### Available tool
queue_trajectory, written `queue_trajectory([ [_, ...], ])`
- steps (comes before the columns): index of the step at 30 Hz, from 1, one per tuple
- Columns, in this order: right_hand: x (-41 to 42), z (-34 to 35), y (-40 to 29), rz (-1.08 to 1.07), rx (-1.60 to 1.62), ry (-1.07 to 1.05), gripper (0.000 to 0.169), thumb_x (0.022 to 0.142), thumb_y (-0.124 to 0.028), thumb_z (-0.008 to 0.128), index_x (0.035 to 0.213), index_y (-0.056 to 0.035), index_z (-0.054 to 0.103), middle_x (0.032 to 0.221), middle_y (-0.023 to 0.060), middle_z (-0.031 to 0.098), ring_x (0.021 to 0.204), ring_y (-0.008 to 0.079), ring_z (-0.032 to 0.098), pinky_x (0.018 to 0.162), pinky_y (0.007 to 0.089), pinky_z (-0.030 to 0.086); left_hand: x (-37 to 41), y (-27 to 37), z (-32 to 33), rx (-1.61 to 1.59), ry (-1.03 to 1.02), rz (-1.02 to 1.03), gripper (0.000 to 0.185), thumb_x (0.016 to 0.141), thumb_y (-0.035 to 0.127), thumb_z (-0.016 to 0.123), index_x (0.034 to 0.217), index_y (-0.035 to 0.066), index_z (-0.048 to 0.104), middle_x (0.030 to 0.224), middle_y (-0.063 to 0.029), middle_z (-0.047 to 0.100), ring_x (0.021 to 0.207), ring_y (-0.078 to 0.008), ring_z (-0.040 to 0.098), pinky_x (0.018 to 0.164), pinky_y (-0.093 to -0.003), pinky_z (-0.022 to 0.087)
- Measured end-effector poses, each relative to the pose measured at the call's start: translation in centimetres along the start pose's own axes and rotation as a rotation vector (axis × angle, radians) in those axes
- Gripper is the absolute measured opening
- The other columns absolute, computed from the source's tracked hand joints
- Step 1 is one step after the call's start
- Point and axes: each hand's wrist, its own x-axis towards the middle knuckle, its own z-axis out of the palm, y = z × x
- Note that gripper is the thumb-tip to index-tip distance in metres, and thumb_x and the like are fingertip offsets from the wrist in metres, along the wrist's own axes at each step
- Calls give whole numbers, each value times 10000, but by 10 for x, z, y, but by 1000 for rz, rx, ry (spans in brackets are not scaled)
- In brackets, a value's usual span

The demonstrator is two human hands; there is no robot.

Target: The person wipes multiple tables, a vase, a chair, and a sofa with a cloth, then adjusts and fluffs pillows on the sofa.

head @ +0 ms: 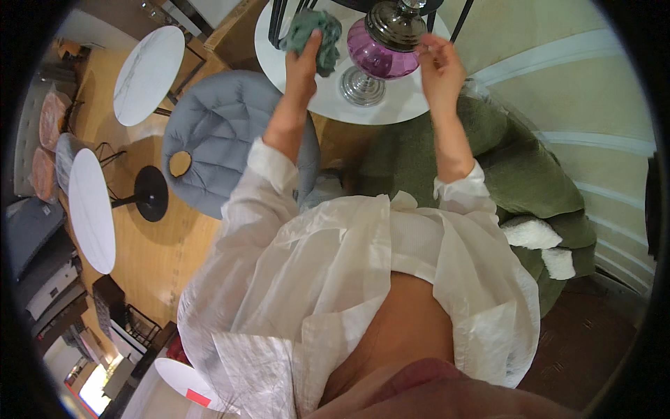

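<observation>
A crumpled green cloth [313, 39] is bunched in my left hand [303, 68], thumb pressed over its front. To the right of the cloth stands a purple glass jar [384, 56] on a silvery ringed foot [362, 86]. Its shiny metal lid [396, 25] has a clear knob, cut off by the top of the view. My right hand [442, 73] is at the lid's right edge with curled fingers; whether they grip it I cannot tell. Both hands are over a round white tabletop [335, 110], which bears the jar.
Black metal rods [277, 23] rise behind the cloth. A grey tufted cushioned seat [225, 131] is at the left, and a green upholstered sofa [523, 157] with white fluffy pieces [534, 233] at the right. Further left stand white round tables [149, 76]. A pale panelled wall [565, 99] borders the right.
</observation>
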Motion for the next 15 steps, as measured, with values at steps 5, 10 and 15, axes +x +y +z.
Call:
queue_trajectory([
  [5,50,3,31,-68,-133,-166,803,732,-431,768,1283,72,472,1290,265,505,1186,328,526,969,371,438,75,-42,2,552,-200,8,330,800,229,678,1019,-17,657,935,-112,679,829,-208,638,731,-316,496],
  [10,58,24,45,-118,-181,-300,891,724,-513,756,1302,92,448,1342,296,458,1244,387,476,1035,379,386,74,-78,-11,847,-286,188,325,792,218,654,1051,21,652,943,-151,687,834,-244,653,734,-367,505],
  [15,50,24,21,-111,-214,-291,867,733,-519,745,1292,79,462,1320,299,472,1224,399,486,1028,389,393,5,-81,-28,997,-329,644,319,763,117,648,1076,59,632,935,-176,672,857,-374,645,760,-410,513],
])
